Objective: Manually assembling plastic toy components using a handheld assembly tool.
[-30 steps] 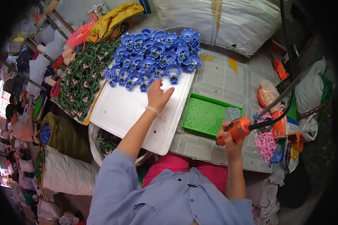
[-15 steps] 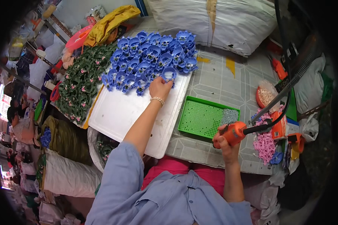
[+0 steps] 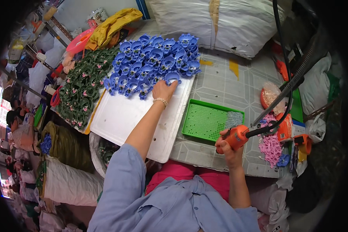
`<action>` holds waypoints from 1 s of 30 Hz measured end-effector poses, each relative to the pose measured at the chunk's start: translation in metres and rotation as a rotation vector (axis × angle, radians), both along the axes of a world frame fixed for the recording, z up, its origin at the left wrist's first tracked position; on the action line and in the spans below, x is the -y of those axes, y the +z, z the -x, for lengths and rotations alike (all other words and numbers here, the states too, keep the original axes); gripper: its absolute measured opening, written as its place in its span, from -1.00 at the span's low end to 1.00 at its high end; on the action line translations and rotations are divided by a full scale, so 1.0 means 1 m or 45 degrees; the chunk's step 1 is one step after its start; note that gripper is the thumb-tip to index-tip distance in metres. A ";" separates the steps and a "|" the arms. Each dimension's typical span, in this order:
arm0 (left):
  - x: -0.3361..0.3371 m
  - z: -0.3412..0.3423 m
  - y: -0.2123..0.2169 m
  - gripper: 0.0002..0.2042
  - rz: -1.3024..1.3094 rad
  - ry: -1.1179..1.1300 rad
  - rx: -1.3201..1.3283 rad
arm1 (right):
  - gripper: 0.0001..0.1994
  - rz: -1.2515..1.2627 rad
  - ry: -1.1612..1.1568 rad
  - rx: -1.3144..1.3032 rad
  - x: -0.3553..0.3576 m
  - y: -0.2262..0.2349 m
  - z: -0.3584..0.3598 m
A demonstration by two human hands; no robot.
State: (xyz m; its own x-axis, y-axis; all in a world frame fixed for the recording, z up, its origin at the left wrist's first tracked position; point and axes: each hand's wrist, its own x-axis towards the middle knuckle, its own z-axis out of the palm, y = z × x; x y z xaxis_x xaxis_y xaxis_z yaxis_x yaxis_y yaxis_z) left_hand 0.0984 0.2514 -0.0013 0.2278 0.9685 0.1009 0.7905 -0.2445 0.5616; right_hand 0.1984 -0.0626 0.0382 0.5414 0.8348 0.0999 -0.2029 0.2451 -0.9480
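On the left, the fingers of my left hand (image 3: 164, 91) close on the rim of a blue plastic part (image 3: 173, 78) with a round opening. It lies at the near edge of a crowd of similar blue parts (image 3: 146, 72) on a white tray (image 3: 121, 118). My right hand (image 3: 231, 155) is wrapped round an orange electric screwdriver (image 3: 236, 138), whose black cable runs off to the upper right. Its tip is hidden by the hand. Just beyond the screwdriver lies a green perforated tray (image 3: 203, 123), with small silvery screws (image 3: 234, 119) heaped at its right end.
Green parts with pink flowers (image 3: 81, 87) cover a board left of the white tray. Pink pieces (image 3: 271, 149) and a red bowl (image 3: 267, 97) lie at the right, near a metal spring arm (image 3: 288, 91). A large white sack (image 3: 216, 25) borders the back.
The whole view has shifted slightly left. My left hand stays at the same blue part, and my right hand keeps hold of the screwdriver, with little movement.
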 end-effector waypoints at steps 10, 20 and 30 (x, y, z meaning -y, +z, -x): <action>0.005 -0.006 -0.025 -0.66 -0.349 -0.213 0.246 | -0.64 0.024 -0.042 0.012 0.000 0.003 -0.001; 0.014 -0.006 -0.030 -0.64 -0.557 -0.418 0.310 | -0.65 0.027 -0.079 -0.008 -0.001 0.001 0.005; 0.029 0.013 -0.024 -0.64 0.358 -0.324 0.899 | -0.67 0.037 -0.117 0.099 -0.006 0.014 -0.008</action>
